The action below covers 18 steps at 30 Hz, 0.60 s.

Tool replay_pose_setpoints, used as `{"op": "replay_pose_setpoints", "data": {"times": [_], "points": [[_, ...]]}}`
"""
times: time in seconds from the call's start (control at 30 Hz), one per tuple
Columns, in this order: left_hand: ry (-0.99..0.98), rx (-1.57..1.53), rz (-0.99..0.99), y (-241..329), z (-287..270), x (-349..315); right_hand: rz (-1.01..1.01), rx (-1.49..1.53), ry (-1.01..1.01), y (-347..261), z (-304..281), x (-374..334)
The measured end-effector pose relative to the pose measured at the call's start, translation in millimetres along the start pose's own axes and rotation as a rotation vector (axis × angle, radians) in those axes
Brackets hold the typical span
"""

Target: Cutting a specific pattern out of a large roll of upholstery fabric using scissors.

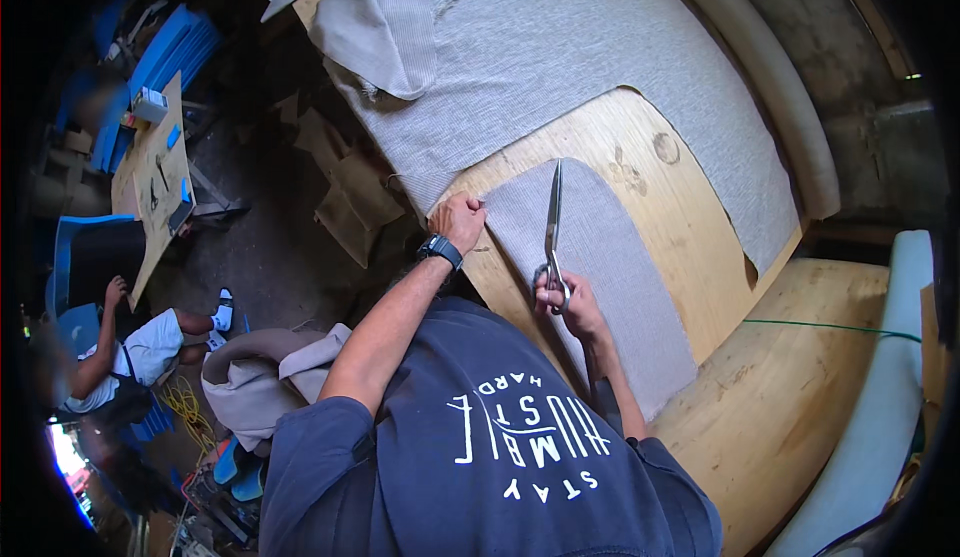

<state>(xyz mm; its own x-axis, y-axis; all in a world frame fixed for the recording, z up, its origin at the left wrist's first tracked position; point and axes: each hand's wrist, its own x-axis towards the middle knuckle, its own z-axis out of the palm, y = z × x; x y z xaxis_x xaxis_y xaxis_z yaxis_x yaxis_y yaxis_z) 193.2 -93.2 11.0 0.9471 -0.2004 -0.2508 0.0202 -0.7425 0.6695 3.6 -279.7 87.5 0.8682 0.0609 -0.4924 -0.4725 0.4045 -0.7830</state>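
My right hand [575, 307] is closed around the handles of large metal scissors [554, 212]. Their blades look nearly together and point away from me, above a grey fabric piece [625, 277] with a rounded far end. At that piece's left edge, my left hand [458, 220] is closed, pinching the cloth between thumb and fingers. A watch [440, 248] is on the left wrist. Under the piece lies a wooden tabletop [655, 172]. Beyond it spreads a larger grey fabric sheet [560, 47] with a curved cutout, its far left corner folded over.
A long fabric roll [780, 77] runs along the table's right side. Another pale roll [890, 377] stands past a second wooden surface [790, 347]. Fabric scraps [345, 182] lie on the floor at left. A seated person [150, 342] is near another work table [160, 177].
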Motion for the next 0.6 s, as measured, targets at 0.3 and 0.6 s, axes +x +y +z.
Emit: {"op": "replay_pose_setpoints", "data": {"times": [0.3, 0.6], "points": [[0.201, -1.011, -0.236, 13, 39, -12, -0.112, -0.131, 0.105, -7, -36, -29], [0.049, -1.257, 0.076, 114, -9, -38, -0.628, -1.393, 0.333, -108, -81, -39]]}}
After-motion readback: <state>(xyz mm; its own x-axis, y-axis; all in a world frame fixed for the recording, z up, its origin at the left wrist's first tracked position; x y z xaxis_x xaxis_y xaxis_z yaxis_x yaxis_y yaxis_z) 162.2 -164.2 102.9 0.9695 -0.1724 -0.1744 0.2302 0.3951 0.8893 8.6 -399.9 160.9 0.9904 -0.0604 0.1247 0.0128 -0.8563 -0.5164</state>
